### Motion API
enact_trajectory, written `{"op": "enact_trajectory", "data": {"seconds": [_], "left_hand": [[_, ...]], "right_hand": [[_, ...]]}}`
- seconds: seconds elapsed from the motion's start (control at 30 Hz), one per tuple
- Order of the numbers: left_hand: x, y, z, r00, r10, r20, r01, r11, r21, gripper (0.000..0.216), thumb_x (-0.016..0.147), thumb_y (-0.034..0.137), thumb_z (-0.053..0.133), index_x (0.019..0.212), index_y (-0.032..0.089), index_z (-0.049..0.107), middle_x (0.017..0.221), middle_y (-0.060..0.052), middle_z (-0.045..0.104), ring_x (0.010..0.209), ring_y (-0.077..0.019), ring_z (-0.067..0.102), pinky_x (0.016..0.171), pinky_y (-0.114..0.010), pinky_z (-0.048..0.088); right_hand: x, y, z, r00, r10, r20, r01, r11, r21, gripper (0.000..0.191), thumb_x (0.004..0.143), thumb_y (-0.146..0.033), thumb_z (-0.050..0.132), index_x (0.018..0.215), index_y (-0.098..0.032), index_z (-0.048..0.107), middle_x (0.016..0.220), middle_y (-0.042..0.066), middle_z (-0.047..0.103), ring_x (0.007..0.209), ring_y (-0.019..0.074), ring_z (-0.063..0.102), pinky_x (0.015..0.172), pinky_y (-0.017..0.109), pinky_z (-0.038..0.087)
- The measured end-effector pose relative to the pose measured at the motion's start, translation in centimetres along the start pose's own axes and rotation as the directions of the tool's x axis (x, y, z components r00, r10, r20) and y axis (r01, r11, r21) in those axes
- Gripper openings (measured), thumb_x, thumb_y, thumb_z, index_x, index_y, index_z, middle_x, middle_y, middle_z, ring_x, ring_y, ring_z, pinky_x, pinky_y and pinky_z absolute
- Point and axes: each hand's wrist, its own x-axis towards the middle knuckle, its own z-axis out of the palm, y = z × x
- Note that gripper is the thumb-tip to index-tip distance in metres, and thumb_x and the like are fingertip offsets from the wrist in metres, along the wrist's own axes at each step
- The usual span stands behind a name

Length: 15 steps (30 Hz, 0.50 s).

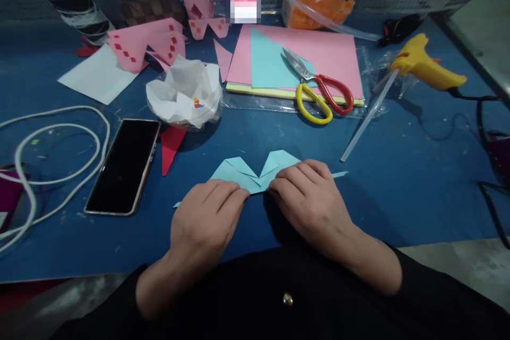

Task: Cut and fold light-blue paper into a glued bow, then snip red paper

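A folded light-blue paper (260, 179) lies at the front of the blue table, with two raised peaks and a V-shaped notch between them. My left hand (207, 218) grips its lower left edge, fingers pressed together. On the other side of the notch, my right hand (313, 202) pinches the lower right edge. Thin paper tips stick out beyond both hands. Both thumbs are mostly hidden. Beyond the paper, scissors (305, 73) with one red and one yellow handle rest on a stack of coloured paper (338, 58).
A phone (124, 167) and a coiled white cable (59, 126) lie to the left. A crumpled white paper bowl (187, 90) holds scraps. Pink folded paper (145, 42) sits behind it. A yellow glue gun (430, 66) with a clear glue stick (368, 117) lies at the right.
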Motion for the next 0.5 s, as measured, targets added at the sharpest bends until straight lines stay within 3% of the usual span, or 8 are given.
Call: {"op": "enact_trajectory", "data": {"seconds": [0.2,0.5], "left_hand": [[0.4,-0.1,-0.2,0.981,-0.177,0.075,0.184,0.978,-0.1,0.012,0.093,0.02,0.058,0.09,0.02,0.07,0.087,-0.003,0.07,0.08,-0.0207,0.059,0.069,-0.035,0.04],[1.3,0.0,-0.6,0.956,-0.245,0.159,0.251,0.968,-0.018,0.016,0.094,0.025,0.055,0.082,0.021,0.065,0.079,-0.001,0.067,0.076,-0.0225,0.059,0.072,-0.039,0.035]], "right_hand": [[0.8,-0.8,-0.2,0.978,0.199,0.055,-0.203,0.978,0.057,0.02,0.094,-0.017,0.054,0.081,-0.014,0.069,0.08,0.007,0.062,0.077,0.0226,0.056,0.074,0.038,0.037],[1.1,-1.2,-0.5,0.952,0.292,0.089,-0.297,0.953,0.051,0.014,0.09,-0.016,0.057,0.08,-0.015,0.067,0.081,0.006,0.062,0.078,0.0232,0.058,0.077,0.039,0.036]]}}
